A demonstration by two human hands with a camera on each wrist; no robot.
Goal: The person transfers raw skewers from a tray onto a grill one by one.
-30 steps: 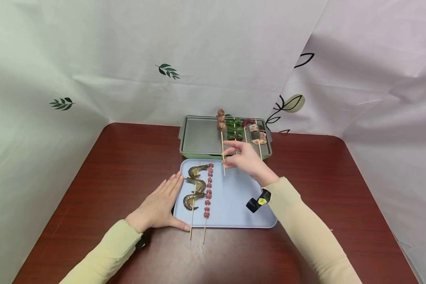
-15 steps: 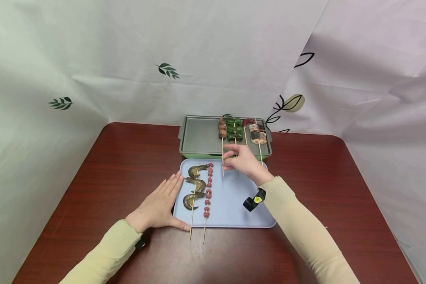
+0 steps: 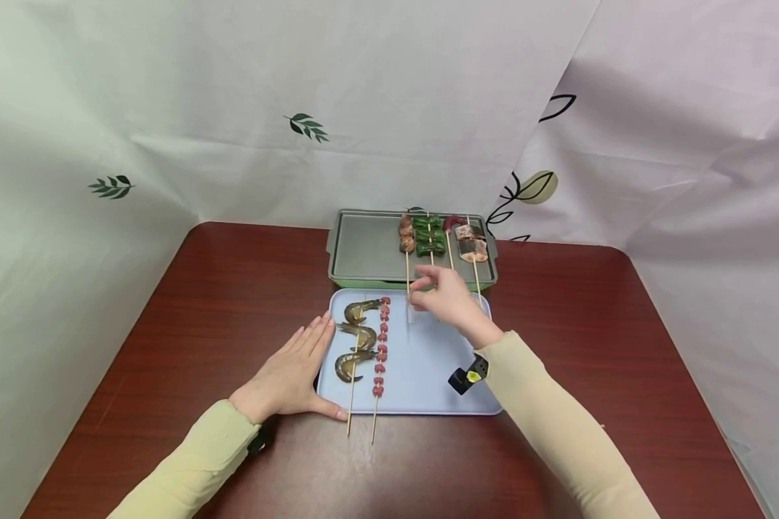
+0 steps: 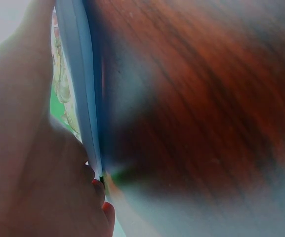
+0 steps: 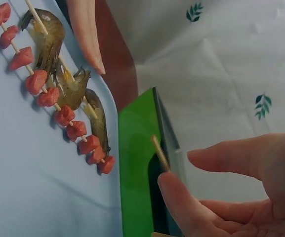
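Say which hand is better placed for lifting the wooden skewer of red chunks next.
Probably the right hand: its thumb and forefinger are apart. The left hand rests against the pale-blue rectangular tray, with three brownish shrimp between it and that skewer.

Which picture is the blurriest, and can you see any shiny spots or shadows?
Left wrist view: blurriest, with the table smeary and the left hand dark; head view: much clearer, with a pale shine on the table in front of the blue tray; right wrist view: soft shadows beside the red-chunk skewer.
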